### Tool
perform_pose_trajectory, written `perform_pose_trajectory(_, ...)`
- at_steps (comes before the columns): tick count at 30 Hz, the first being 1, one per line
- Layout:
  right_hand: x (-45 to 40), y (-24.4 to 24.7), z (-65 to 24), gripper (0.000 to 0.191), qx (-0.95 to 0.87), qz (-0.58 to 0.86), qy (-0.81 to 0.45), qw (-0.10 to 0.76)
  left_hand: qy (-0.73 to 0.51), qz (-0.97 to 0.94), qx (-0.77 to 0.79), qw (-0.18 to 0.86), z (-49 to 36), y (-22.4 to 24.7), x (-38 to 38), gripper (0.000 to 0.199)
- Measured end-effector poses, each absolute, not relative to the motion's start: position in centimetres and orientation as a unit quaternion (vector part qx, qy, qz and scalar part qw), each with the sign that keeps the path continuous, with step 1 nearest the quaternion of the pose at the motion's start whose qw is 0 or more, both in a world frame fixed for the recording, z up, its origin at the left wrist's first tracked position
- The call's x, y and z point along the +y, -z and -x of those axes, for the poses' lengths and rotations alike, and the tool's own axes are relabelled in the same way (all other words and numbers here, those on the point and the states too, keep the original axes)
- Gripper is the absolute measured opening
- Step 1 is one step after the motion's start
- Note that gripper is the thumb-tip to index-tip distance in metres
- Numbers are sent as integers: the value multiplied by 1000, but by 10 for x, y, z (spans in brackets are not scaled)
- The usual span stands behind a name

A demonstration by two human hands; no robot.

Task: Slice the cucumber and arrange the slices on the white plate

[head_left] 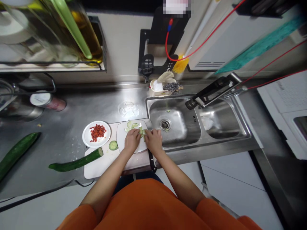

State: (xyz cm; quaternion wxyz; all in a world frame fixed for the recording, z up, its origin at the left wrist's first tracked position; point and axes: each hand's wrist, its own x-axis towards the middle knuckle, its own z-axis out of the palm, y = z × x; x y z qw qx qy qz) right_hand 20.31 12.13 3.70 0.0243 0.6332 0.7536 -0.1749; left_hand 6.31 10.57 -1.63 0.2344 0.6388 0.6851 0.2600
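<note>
My left hand [131, 141] and my right hand [153, 140] meet over a squarish white plate [121, 136]. Between their fingertips, thin cucumber slices [141, 131] are pinched from both sides. More pale slices [130, 125] lie fanned along the plate's far part. The plate rests on a white cutting board [92, 171]. To its left is a cucumber round [113, 145], and a cut cucumber [76, 163] lies partly on the board. A knife's black handle [152, 161] shows at the board's right end, its blade hidden.
A round plate [85, 135] with small red dried pieces stands left. Farther left lie a whole cucumber [18, 153] and a lidded jar [49, 100]. The double sink [184, 127] with its black faucet [208, 91] is right. A scrubber holder [159, 92] sits behind.
</note>
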Motion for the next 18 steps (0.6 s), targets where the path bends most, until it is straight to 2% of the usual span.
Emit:
perform_pose_trajectory(7, 121, -38, -206, 24, 758, -633, 159, 25, -260, -642, 684, 229, -62, 19, 106, 24)
perform_pose_trajectory(18, 122, -32, -201, 31, 796, -586, 152, 27, -266, -645, 676, 238, -61, 19, 104, 22)
